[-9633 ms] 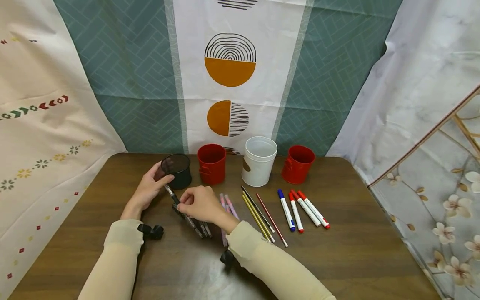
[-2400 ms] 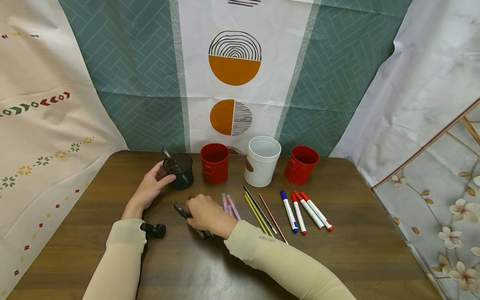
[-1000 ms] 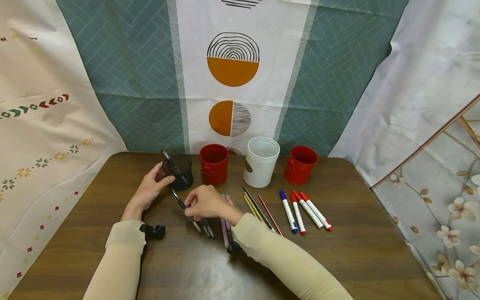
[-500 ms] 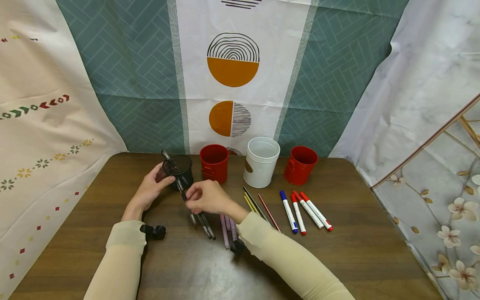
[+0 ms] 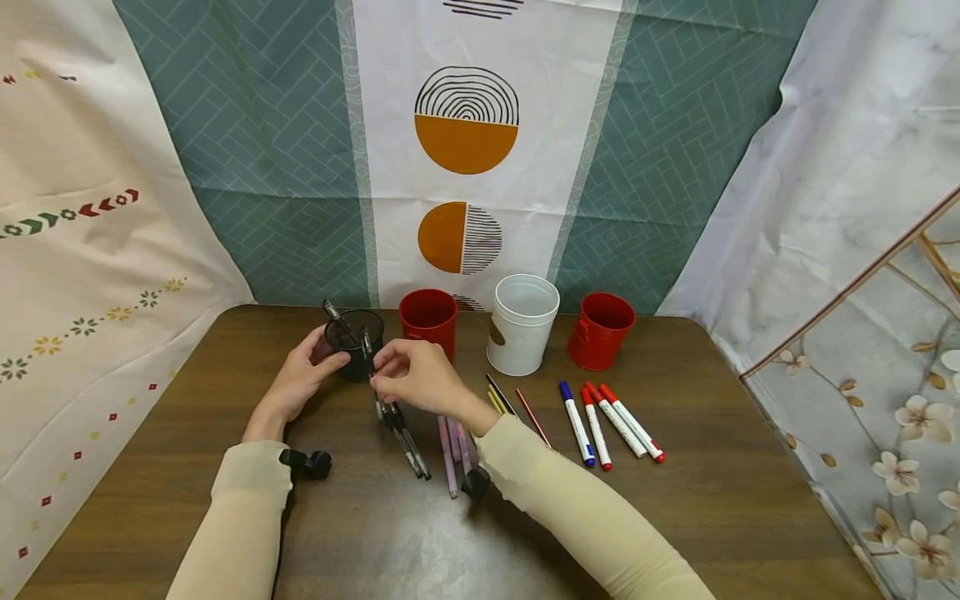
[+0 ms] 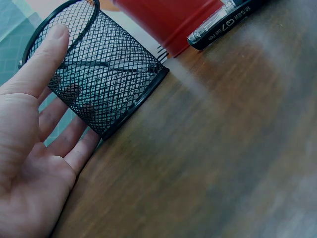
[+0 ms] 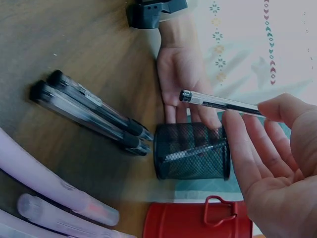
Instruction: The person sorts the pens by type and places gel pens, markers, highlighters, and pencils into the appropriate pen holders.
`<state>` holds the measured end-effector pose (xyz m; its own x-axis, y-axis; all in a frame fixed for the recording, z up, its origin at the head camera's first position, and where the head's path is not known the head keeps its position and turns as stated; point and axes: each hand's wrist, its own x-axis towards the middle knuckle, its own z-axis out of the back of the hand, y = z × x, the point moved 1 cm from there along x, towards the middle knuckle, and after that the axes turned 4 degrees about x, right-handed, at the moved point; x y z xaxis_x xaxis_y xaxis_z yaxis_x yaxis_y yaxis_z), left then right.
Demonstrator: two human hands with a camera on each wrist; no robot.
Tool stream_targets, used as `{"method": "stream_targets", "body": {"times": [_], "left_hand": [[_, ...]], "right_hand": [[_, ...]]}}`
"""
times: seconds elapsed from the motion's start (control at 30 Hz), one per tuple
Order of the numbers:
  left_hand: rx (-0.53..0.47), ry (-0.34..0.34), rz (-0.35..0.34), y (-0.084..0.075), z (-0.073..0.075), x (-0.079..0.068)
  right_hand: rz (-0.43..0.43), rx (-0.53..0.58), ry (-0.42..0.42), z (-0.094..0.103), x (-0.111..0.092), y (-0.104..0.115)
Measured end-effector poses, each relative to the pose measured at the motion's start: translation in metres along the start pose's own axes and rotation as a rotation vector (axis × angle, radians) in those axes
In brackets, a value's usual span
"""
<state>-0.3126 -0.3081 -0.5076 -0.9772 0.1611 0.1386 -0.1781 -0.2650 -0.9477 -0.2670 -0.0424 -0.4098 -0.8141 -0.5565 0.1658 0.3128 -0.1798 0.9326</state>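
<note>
My left hand (image 5: 300,375) holds the black mesh pen cup (image 6: 111,74) upright on the table, thumb at the rim and fingers behind the wall. One gel pen (image 5: 333,311) leans inside the cup, its end above the rim. Between thumb and fingertips, my right hand (image 5: 423,379) pinches another clear-barrelled gel pen (image 7: 218,102) with a black end. In the head view this pen stands near upright and overlaps the cup's right side. Below the right hand, two more gel pens (image 7: 94,111) lie side by side on the table.
Several pink-purple pens (image 5: 448,458) lie under the right wrist. Right of them are pencils (image 5: 532,417), partly hidden by the sleeve, then blue and red markers (image 5: 592,425). A red cup (image 5: 427,317), a white cup (image 5: 522,333) and another red cup (image 5: 600,333) line the back.
One pen has gone into the mesh cup since the earliest frame. Lately my right hand has lifted another pen from the table, up beside the cup's rim. My left hand stays on the cup.
</note>
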Motion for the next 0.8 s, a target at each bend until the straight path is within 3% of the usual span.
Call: {"method": "stream_targets", "body": {"times": [0.8], "left_hand": [[-0.004,0.013,0.018,-0.005,0.001,-0.002]], "right_hand": [[0.054,0.015,-0.156,0.024,0.026,0.015]]}}
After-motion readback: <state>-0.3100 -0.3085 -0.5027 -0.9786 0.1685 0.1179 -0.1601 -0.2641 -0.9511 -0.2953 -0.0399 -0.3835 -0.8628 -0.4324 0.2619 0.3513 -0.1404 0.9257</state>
